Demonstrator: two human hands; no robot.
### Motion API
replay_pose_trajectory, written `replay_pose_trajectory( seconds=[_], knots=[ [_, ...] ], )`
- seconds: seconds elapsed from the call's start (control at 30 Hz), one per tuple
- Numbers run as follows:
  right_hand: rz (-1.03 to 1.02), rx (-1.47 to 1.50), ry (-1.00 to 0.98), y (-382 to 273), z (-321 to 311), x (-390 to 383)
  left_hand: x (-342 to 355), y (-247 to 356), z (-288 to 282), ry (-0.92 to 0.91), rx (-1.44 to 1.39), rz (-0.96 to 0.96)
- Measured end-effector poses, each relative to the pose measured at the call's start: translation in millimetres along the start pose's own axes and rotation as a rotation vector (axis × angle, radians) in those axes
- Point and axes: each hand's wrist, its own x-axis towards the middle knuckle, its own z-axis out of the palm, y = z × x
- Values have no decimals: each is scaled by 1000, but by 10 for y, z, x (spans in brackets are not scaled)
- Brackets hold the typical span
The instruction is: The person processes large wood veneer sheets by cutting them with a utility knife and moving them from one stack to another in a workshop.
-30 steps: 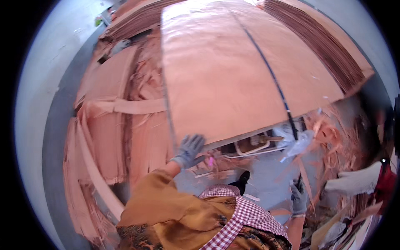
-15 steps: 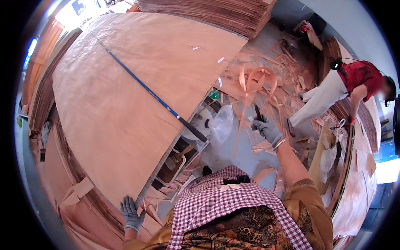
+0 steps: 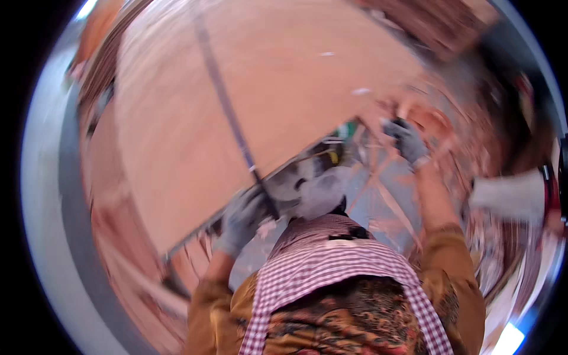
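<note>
A broad sheet of tan wood veneer [image 3: 284, 106] lies in front of me. A long, slim blue pole with a dark handle [image 3: 267, 198] rests across it, the handle reaching past the near edge. My left hand [image 3: 241, 220], in a grey glove, is right at that handle; motion smears its fingers, so I cannot tell whether they grip it. My right hand [image 3: 409, 143], also gloved in grey, is raised beyond the sheet's right edge. Its fingers are closed round a small black tool [image 3: 400, 123], whose exact kind is blurred.
A clear plastic bag [image 3: 325, 192] and a green item [image 3: 347, 130] sit below the sheet's edge. Curled veneer strips [image 3: 429, 121] litter the floor at right. Stacked veneer [image 3: 435, 26] stands at the far right. A person in pale trousers [image 3: 509, 195] is at the right rim.
My left hand has left the sheet's near-left corner and moved right to the pole's handle. My right hand has gone up with the black tool. The whole view has swung and blurred.
</note>
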Motion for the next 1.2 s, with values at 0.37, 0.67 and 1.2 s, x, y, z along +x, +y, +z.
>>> replay_pose_trajectory(
  seconds=[0.37, 0.67, 1.2],
  knots=[
    [300, 144, 103, -117, -654, 164, 3308, 851, 1823, 117, 8, 413],
    [317, 520, 179, 159, -1106, -3, 4246, 991, 2089, -113, 141, 217],
    [-12, 477, 330, 453, -970, 1367, 4101, 1202, 1385, 428, -229, 236]
  ],
)
